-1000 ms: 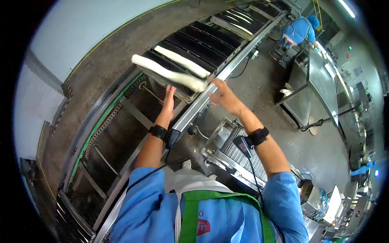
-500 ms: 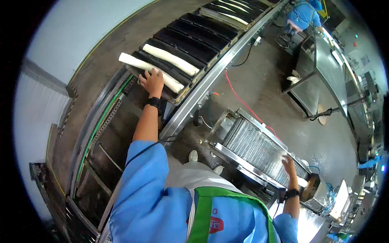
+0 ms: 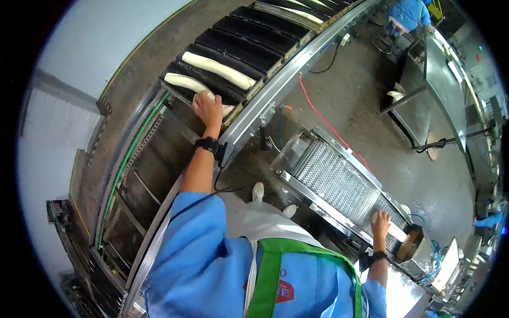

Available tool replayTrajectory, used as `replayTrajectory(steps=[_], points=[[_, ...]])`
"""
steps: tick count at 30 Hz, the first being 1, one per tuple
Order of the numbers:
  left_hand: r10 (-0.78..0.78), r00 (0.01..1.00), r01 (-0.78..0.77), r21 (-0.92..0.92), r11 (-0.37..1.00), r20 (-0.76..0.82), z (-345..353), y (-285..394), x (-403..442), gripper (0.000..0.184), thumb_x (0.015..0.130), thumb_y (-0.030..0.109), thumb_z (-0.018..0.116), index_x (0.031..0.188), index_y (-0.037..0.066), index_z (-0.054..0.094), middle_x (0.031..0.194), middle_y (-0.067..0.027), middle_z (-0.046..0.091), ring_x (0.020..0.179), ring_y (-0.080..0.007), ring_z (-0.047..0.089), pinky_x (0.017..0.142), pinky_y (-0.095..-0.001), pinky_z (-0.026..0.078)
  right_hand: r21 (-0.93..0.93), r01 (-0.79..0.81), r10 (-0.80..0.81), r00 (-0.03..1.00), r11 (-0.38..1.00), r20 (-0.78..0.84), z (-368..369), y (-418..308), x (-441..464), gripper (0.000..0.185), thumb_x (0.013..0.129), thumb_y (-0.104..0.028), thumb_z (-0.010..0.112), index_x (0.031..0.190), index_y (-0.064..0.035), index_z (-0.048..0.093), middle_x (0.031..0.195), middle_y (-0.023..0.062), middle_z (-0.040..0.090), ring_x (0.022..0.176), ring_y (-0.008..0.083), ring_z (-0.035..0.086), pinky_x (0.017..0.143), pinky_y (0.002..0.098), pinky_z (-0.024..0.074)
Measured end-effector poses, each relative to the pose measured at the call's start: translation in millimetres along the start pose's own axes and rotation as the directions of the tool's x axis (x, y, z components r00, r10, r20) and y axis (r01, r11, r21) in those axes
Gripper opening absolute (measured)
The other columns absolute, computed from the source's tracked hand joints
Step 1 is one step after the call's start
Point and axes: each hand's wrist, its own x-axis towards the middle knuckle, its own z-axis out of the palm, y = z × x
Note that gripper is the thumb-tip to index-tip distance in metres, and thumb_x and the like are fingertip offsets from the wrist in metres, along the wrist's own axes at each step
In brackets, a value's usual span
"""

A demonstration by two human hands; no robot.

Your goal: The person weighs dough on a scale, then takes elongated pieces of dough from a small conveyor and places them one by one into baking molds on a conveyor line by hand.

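My left hand [image 3: 208, 110] rests on the near dough strip [image 3: 183, 81], its fingers bent over the strip's right part, in the end slot of a black tray [image 3: 168, 69]. A second pale strip [image 3: 218, 70] lies in the slot beyond. At the lower right, my right hand [image 3: 380, 225] has its fingers on another dough piece [image 3: 396, 232] that lies across the far end of a metal mesh conveyor [image 3: 339, 183]. The fingertips partly cover that piece.
A metal rail [image 3: 265, 95] runs along the trays, and more trays with thin strips [image 3: 299, 15] stand farther up. A red cable [image 3: 323, 119] crosses the floor. At the upper right a person in blue [image 3: 411, 13] is beside a steel table [image 3: 442, 87].
My right hand has left the tray strip and moved down right to the dough on the mesh conveyor. My left hand has come onto the near strip, which now lies lower in its slot.
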Motion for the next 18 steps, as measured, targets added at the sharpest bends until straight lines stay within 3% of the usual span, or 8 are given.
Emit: replayTrajectory(steps=[3, 5, 7, 8, 10, 15, 17, 18], points=[[0.060, 0.998, -0.061, 0.037, 0.997, 0.028, 11.0, -7.6, 0.1, 0.023, 0.072, 0.021, 0.053, 0.087, 0.004, 0.054, 0.102, -0.0125, 0.047, 0.106, -0.0313, 0.033, 0.090, -0.0447, 0.024, 0.300, 0.323, -0.223, 0.920, 0.898, -0.323, 10.3, 30.0, 33.0, 0.042, 0.055, -0.005, 0.059, 0.096, -0.0114, 0.048, 0.090, 0.0100, 0.052, 0.088, 0.0322, 0.047, 0.071, 0.0409, 0.0412], [0.110, 0.987, -0.124, 0.114, 0.986, 0.116, 29.9, -15.6, -11.6, 0.022, 0.073, 0.024, 0.050, 0.083, 0.006, 0.057, 0.102, -0.0093, 0.049, 0.106, -0.0291, 0.034, 0.090, -0.0485, 0.022, 0.510, 0.066, -0.057, 0.998, 0.858, -0.035, -57.9, 35.6, 52.5, 0.048, 0.069, -0.013, 0.056, 0.114, -0.0092, 0.039, 0.106, 0.0103, 0.046, 0.095, 0.0269, 0.044, 0.074, 0.0380, 0.0404], [0.162, 0.965, -0.201, 0.183, 0.962, 0.208, 25.3, -4.4, -15.5, 0.023, 0.075, 0.027, 0.048, 0.079, 0.008, 0.059, 0.102, -0.0060, 0.050, 0.107, -0.0269, 0.035, 0.089, -0.0523, 0.021, 0.988, 0.135, -0.040, 0.990, -0.068, -0.138, -142.6, 51.2, 69.8, 0.040, 0.075, -0.005, 0.053, 0.113, -0.0030, 0.041, 0.106, 0.0047, 0.047, 0.091, 0.0155, 0.046, 0.075, 0.0269, 0.0387], [0.097, 0.969, -0.142, 0.189, 0.972, 0.228, 1.2, 16.6, -19.4, 0.025, 0.075, 0.030, 0.046, 0.076, 0.010, 0.061, 0.099, -0.0034, 0.052, 0.107, -0.0242, 0.036, 0.088, -0.0555, 0.019, 0.892, 0.315, -0.018, 0.945, 0.325, -0.327, -225.4, -0.4, 51.9, 0.039, 0.077, -0.011, 0.051, 0.113, -0.0018, 0.042, 0.106, 0.0050, 0.046, 0.090, 0.0130, 0.045, 0.077, 0.0233, 0.0362], [0.015, 0.961, -0.094, 0.271, 0.958, 0.277, -22.5, 35.7, -19.3, 0.026, 0.076, 0.033, 0.046, 0.075, 0.013, 0.063, 0.090, 0.0017, 0.057, 0.105, -0.0181, 0.041, 0.087, -0.0591, 0.017, 0.838, 0.445, 0.068, 0.870, 0.316, -0.488, -299.1, -41.8, 55.0, 0.041, 0.076, -0.016, 0.053, 0.114, -0.0016, 0.042, 0.108, 0.0053, 0.045, 0.090, 0.0119, 0.044, 0.079, 0.0237, 0.0347], [0.050, 0.985, -0.087, 0.223, 0.971, 0.165, -23.5, 24.5, -22.5, 0.028, 0.074, 0.032, 0.049, 0.067, 0.008, 0.062, 0.081, -0.0013, 0.058, 0.094, -0.0189, 0.048, 0.080, -0.0575, 0.028, 0.794, 0.608, -0.103, 0.789, -0.006, -0.605, -392.9, -146.3, 78.8, 0.045, 0.074, -0.020, 0.055, 0.113, -0.0022, 0.042, 0.108, 0.0058, 0.045, 0.094, 0.0133, 0.045, 0.080, 0.0250, 0.0356], [-0.100, 0.910, -0.024, 0.291, 0.956, 0.403, -13.9, 11.6, -23.3, 0.031, 0.079, 0.033, 0.043, 0.075, 0.010, 0.063, 0.096, -0.0024, 0.055, 0.103, -0.0206, 0.041, 0.089, -0.0595, 0.015, 0.770, 0.626, -0.136, 0.758, -0.126, -0.638, -409.4, -210.5, 94.9, 0.041, 0.075, -0.019, 0.052, 0.112, -0.0042, 0.044, 0.100, 0.0045, 0.048, 0.090, 0.0132, 0.046, 0.076, 0.0258, 0.0381], [-0.048, 0.948, -0.068, 0.347, 0.935, 0.315, -18.3, 17.9, -23.3, 0.030, 0.080, 0.034, 0.043, 0.072, 0.012, 0.062, 0.094, 0.0000, 0.055, 0.102, -0.0194, 0.042, 0.088, -0.0597, 0.016, 0.784, 0.606, -0.186, 0.762, -0.133, -0.621, -415.5, -239.5, 107.2, 0.038, 0.074, -0.018, 0.051, 0.110, -0.0072, 0.046, 0.094, 0.0036, 0.049, 0.086, 0.0127, 0.048, 0.073, 0.0262, 0.0396]])
